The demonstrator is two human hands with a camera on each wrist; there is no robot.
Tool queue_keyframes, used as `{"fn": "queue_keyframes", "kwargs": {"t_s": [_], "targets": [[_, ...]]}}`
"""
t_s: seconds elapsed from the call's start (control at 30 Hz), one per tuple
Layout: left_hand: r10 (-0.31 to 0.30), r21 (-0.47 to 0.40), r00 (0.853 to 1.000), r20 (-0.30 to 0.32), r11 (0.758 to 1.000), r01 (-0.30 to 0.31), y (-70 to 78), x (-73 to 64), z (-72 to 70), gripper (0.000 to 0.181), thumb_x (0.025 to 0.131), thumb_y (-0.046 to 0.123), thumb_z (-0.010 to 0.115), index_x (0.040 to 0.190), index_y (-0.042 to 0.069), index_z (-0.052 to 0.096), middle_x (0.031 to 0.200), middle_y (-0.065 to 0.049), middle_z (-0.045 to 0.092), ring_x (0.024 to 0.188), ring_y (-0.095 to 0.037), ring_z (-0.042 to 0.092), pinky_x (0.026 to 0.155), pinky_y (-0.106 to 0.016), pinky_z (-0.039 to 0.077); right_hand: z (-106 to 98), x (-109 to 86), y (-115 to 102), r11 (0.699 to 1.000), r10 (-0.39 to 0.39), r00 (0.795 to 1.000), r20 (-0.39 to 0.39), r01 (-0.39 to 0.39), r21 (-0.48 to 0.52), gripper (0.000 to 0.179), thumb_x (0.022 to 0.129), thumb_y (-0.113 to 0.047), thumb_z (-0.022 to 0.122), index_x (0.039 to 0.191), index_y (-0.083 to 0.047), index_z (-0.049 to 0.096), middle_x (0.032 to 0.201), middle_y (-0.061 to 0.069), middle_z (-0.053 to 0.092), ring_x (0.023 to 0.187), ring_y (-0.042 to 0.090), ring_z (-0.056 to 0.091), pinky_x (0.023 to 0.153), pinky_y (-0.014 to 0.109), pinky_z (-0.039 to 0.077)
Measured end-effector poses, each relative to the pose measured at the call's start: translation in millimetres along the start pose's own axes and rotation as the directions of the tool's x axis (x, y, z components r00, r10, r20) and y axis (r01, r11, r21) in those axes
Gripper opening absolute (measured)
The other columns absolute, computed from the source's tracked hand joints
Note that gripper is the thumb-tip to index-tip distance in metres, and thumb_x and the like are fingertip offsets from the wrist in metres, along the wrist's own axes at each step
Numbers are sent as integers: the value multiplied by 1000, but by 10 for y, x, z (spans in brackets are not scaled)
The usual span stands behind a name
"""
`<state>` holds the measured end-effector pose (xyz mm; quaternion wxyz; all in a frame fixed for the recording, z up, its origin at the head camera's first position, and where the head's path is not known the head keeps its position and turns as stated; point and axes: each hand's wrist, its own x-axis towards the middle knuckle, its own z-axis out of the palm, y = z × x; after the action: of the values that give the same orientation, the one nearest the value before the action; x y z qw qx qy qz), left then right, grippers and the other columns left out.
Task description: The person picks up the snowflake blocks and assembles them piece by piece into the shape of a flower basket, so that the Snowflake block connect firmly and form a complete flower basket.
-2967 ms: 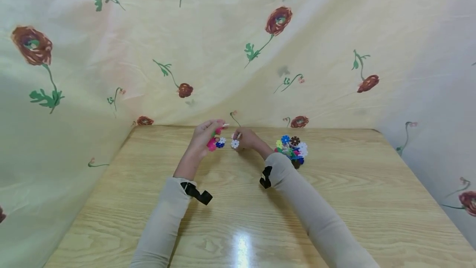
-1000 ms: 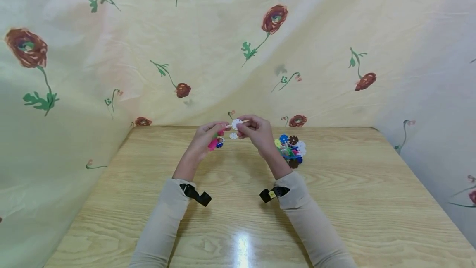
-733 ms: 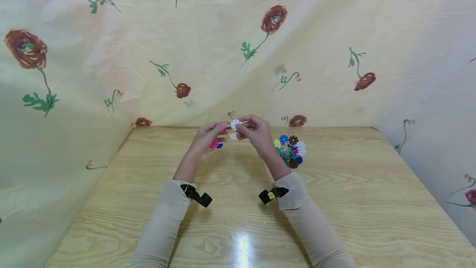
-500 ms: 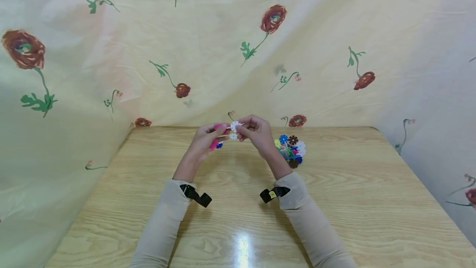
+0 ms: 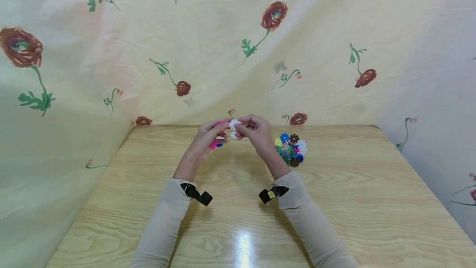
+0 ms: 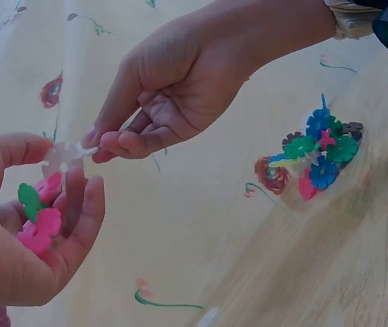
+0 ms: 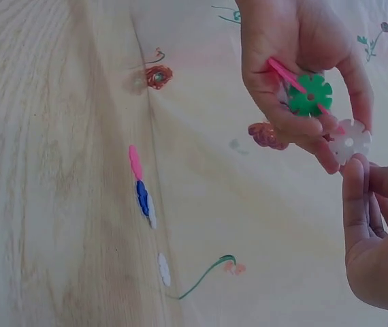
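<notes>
My left hand (image 5: 206,136) holds a joined chain of notched plastic discs: a pink disc (image 6: 41,231), a green disc (image 7: 310,96), another pink one and a white disc (image 7: 350,142) at the end. Between thumb and fingers, my right hand (image 5: 257,133) pinches a second white disc (image 5: 234,124), which faces the head camera. In both wrist views its edge meets the rim of the chain's white disc. Both hands are raised over the far part of the table, fingertips close together. The right fingers partly cover the second white disc.
Under the hands lie a loose white disc (image 7: 164,270), a blue disc (image 7: 142,198) and a pink disc (image 7: 135,162). To the right sits a pile of mixed-colour discs (image 5: 290,150). The wooden table (image 5: 238,202) ends at a flowered cloth (image 5: 223,53) behind.
The right hand has risen from the tabletop, bringing a white disc up to the white end of the chain. Over the last second the two hands have barely moved, drawing slightly closer.
</notes>
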<state>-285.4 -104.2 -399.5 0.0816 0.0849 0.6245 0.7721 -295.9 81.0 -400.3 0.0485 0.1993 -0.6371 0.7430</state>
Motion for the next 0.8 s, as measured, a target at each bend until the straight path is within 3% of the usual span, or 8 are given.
{"fn": "queue_keyframes", "kwargs": {"t_s": [0.17,0.23,0.47,0.6,0.7,0.8], "targets": [[-56,-27,994,92,998,59,26,3,-12,38,107,21,51,144,8,54,108,1,63,75,-6,60,63,-19,55,-5,16,6,1000,27,1000,-1,-27,-14,23,95,1,68,112,15,63,76,-1,71,62,10,68,63,23,61],[-70,-34,992,102,997,74,26,14,-5,38,109,23,48,143,9,53,109,0,60,73,-6,59,59,-17,52,3,25,18,999,38,999,-12,-39,-27,23,95,-1,69,113,13,64,76,-1,71,62,10,68,63,24,61],[-89,56,995,-54,994,92,20,38,0,30,103,34,61,128,18,64,109,4,58,70,-5,54,54,-16,43,46,61,13,998,17,1000,10,-17,-57,22,97,-2,67,114,11,66,80,1,71,65,10,70,66,26,62],[-91,41,988,-126,994,97,61,36,-61,29,101,33,65,126,19,66,109,2,59,71,-6,53,55,-18,42,15,107,16,991,25,998,51,-18,-136,25,100,-6,64,120,9,67,88,11,73,69,11,71,69,29,63],[-77,29,984,-163,996,83,97,28,-119,31,100,33,66,127,17,66,109,1,58,72,-7,53,56,-19,42,-25,173,51,970,64,995,81,-43,-239,27,102,-10,63,124,5,67,96,19,73,74,15,72,71,33,63],[-53,28,982,-181,998,59,131,15,-160,32,100,30,66,127,13,65,107,1,57,75,-8,54,57,-19,42,-56,257,108,931,140,984,112,-92,-354,26,102,-12,62,124,2,68,103,26,72,82,28,73,78,44,63]]}}
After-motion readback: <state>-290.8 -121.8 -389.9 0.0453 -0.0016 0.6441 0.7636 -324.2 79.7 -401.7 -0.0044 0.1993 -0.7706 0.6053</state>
